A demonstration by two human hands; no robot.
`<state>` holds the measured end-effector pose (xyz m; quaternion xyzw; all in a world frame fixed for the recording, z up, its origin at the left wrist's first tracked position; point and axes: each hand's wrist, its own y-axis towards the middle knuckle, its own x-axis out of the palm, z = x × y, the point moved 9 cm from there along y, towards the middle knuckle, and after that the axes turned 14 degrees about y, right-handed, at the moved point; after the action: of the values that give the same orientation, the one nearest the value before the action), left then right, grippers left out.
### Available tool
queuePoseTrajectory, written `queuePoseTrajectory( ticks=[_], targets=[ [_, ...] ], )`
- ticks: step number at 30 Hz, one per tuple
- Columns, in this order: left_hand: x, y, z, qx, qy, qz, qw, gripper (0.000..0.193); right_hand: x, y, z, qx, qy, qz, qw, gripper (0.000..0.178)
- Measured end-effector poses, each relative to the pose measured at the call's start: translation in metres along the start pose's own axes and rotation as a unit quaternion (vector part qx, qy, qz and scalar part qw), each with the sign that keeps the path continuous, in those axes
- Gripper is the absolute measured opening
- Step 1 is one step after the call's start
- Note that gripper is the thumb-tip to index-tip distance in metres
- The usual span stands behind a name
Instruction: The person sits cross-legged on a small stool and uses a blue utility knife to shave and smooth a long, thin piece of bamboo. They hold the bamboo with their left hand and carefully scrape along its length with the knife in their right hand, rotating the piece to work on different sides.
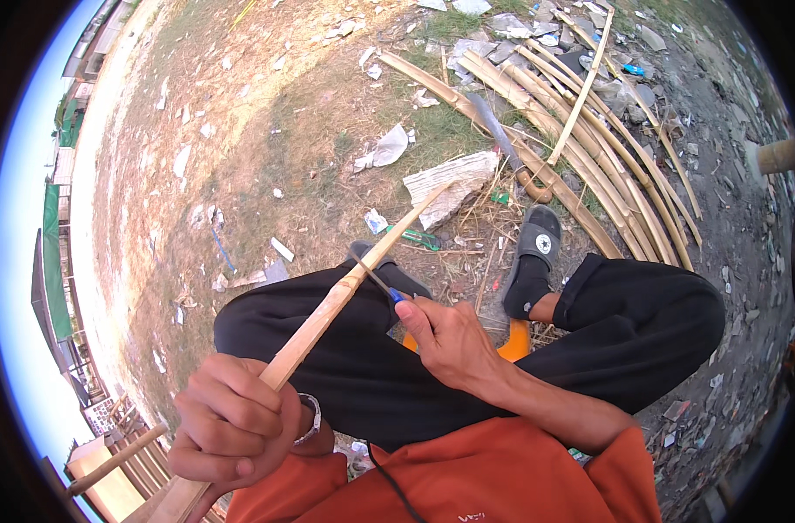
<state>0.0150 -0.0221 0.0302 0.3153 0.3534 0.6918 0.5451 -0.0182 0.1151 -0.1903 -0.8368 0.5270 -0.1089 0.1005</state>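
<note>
My left hand (232, 418) grips a long split bamboo strip (345, 288) near its lower end; the strip runs up and to the right over my left knee toward a white sack. My right hand (450, 340) holds a small knife with a blue handle (396, 295), and its thin blade (370, 272) lies against the strip's right edge. I sit low, in black trousers and an orange shirt, with an orange stool (515, 342) under me.
A pile of split bamboo strips (580, 131) lies ahead to the right, with a large chopping knife (495, 131) on it. A white sack (450, 185), paper scraps and rubble lie on the dry grass. My right slipper (533, 257) points forward.
</note>
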Motion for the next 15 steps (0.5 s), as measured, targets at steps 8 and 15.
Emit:
queuePoseTrajectory(
  ticks=[8, 15],
  targets=[
    [0.008, -0.001, -0.005, -0.02, -0.067, 0.002, 0.998, 0.054, 0.001, -0.002, -0.01, -0.046, -0.06, -0.003, 0.997, 0.041],
    [-0.003, 0.002, -0.002, -0.009, 0.004, 0.006, 1.0, 0.054, 0.004, -0.004, -0.02, -0.078, -0.056, 0.021, 0.995, 0.041]
  ],
)
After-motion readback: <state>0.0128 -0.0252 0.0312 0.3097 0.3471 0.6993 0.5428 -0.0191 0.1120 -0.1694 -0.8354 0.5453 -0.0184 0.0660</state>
